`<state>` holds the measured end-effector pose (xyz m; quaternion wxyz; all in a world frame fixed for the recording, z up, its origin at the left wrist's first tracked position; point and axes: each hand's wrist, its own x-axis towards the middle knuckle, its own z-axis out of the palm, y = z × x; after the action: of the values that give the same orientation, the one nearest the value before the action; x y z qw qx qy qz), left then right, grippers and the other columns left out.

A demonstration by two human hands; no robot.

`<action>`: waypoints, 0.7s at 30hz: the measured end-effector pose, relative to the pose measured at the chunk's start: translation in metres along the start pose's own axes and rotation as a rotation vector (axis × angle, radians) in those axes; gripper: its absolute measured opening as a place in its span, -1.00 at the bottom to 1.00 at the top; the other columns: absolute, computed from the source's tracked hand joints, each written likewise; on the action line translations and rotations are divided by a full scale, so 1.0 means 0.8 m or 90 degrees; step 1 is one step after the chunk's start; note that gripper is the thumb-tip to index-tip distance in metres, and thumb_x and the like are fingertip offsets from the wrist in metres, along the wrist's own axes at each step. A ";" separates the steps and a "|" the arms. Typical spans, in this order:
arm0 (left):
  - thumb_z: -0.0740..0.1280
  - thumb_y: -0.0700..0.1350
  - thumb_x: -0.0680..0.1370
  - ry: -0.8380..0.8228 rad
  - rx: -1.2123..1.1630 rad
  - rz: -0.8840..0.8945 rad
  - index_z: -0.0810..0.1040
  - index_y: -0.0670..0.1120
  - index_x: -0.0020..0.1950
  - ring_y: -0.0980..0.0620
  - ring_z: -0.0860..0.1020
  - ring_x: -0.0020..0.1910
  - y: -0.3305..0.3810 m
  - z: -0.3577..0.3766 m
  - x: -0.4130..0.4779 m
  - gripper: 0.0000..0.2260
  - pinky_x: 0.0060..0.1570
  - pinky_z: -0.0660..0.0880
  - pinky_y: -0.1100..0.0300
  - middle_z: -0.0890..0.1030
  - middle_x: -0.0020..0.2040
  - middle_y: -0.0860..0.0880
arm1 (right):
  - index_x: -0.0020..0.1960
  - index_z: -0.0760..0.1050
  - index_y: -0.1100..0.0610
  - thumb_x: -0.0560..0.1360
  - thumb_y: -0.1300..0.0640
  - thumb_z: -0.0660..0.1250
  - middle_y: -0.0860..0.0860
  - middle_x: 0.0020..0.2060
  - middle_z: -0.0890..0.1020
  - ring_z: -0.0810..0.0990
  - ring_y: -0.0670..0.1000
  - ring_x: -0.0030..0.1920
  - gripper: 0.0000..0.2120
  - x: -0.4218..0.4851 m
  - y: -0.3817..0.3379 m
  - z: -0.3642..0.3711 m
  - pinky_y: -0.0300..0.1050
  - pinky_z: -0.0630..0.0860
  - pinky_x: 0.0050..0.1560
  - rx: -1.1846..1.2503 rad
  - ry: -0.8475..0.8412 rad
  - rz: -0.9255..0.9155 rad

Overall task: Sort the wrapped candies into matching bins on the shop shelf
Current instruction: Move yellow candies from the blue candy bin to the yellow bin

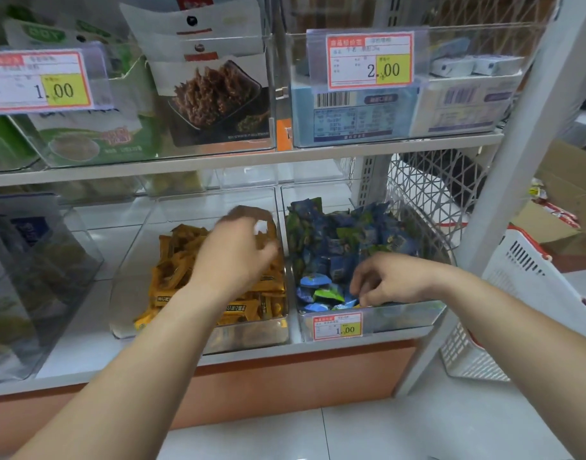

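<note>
**A:** Which hand is doing the work?

**B:** The right hand, I'd judge. It is down in the blue bin at the front left corner, palm down, with the forearm coming in from 4 o'clock. Its fingertips are bent into the blue candies, just behind the price tag.

**A:** Has it got one?

**B:** I cannot tell. Thumb and fingers are drawn close together and touch the wrappers, but they hide whatever sits between them. There is a yellowish fleck by the thumb, too small to call.

**A:** And the other?

**B:** The left hand hangs above the yellow candies, over the back right part of the yellow bin, with the forearm running in from 7 o'clock. Its fingers are curled and blurred. A pale patch shows among them, and it could be a wrapper or the shelf behind. So I cannot say whether it holds anything.

**A:** What does the next move turn on?

**B:** The wall between the two bins. From the right hand the yellow bin lies at 9 o'clock, right next door. From the left hand the blue bin lies at 3 o'clock. Any stray in the blue heap is nearer the right hand and would have to cross that wall toward 9 o'clock. That is only my reading.

**A:** How do the candies lie?

**B:** The yellow ones are oblong bars. Those at the front run roughly 9 to 3, and the rest are jumbled. The blue ones are short pillows heaped every way, with no common axis.
</note>
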<state>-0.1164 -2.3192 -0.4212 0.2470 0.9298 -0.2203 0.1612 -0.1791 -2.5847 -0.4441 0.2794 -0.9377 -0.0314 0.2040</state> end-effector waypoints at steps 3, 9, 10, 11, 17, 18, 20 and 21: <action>0.37 0.06 0.54 -0.098 -0.032 0.139 0.60 0.06 0.21 0.12 0.58 0.09 0.044 0.016 -0.011 -0.73 0.09 0.52 0.18 0.64 0.12 0.10 | -0.08 0.60 0.03 0.43 0.14 0.54 -0.04 -0.26 0.72 0.61 -0.17 -0.34 -0.86 0.006 0.007 0.006 -0.36 0.42 -0.38 0.039 0.027 0.010; 0.35 0.08 0.55 -0.288 -0.081 0.184 0.56 0.03 0.26 0.10 0.61 0.02 0.081 0.060 -0.029 -0.69 0.04 0.59 0.06 0.67 0.05 0.07 | -0.15 0.57 0.00 0.40 0.14 0.57 -0.05 -0.34 0.70 0.60 -0.18 -0.38 -0.82 0.005 0.003 0.001 -0.29 0.42 -0.33 -0.014 0.097 -0.025; 0.34 0.13 0.54 -0.303 -0.067 0.173 0.49 0.04 0.33 0.05 0.60 0.06 0.082 0.067 -0.032 -0.61 0.05 0.58 0.04 0.65 0.09 0.05 | -0.15 0.57 0.00 0.41 0.16 0.56 -0.04 -0.36 0.70 0.63 -0.17 -0.37 -0.82 -0.001 0.001 -0.005 -0.28 0.45 -0.31 0.007 0.121 -0.034; 0.33 0.17 0.53 -0.305 -0.056 0.163 0.41 0.04 0.39 0.02 0.59 0.10 0.083 0.073 -0.034 -0.53 0.06 0.58 0.01 0.64 0.12 0.03 | -0.13 0.57 0.02 0.43 0.17 0.55 -0.03 -0.37 0.70 0.65 -0.14 -0.36 -0.84 -0.006 0.000 -0.011 -0.27 0.48 -0.30 0.037 0.149 -0.044; 0.36 0.12 0.56 -0.209 -0.258 0.089 0.45 0.07 0.24 0.06 0.60 -0.08 0.093 0.081 -0.032 -0.70 -0.03 0.56 0.02 0.64 -0.05 0.07 | -0.04 0.60 0.11 0.52 0.28 0.44 0.00 -0.34 0.71 0.68 -0.08 -0.32 -0.91 -0.027 -0.006 -0.022 -0.28 0.55 -0.33 0.345 0.246 -0.111; 0.36 0.10 0.57 -0.183 -0.265 0.084 0.49 0.05 0.18 0.08 0.59 -0.11 0.094 0.080 -0.029 -0.75 -0.07 0.55 0.05 0.63 -0.10 0.07 | -0.02 0.60 0.10 0.53 0.24 0.43 0.01 -0.31 0.72 0.70 -0.05 -0.29 -0.93 -0.028 -0.006 -0.021 -0.25 0.58 -0.30 0.369 0.256 -0.114; 0.38 0.10 0.55 -0.145 -0.249 0.089 0.53 0.03 0.11 0.20 0.54 -0.20 0.092 0.074 -0.023 -0.79 -0.21 0.48 0.23 0.59 -0.18 0.12 | 0.00 0.61 0.06 0.57 0.13 0.41 0.02 -0.25 0.73 0.73 0.03 -0.23 -0.97 -0.032 -0.004 -0.024 -0.14 0.63 -0.25 0.368 0.298 -0.110; 0.39 0.11 0.54 -0.129 -0.238 0.091 0.54 0.05 0.09 0.26 0.52 -0.22 0.089 0.069 -0.020 -0.80 -0.26 0.40 0.37 0.56 -0.20 0.18 | -0.01 0.62 0.03 0.58 0.08 0.39 0.01 -0.24 0.73 0.73 0.05 -0.23 -0.95 -0.035 0.000 -0.027 -0.11 0.62 -0.26 0.347 0.325 -0.100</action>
<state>-0.1546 -2.3984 -0.4457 0.3798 0.8612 -0.3354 0.0406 -0.1960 -2.6007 -0.4174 0.5319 -0.8446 0.0231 -0.0576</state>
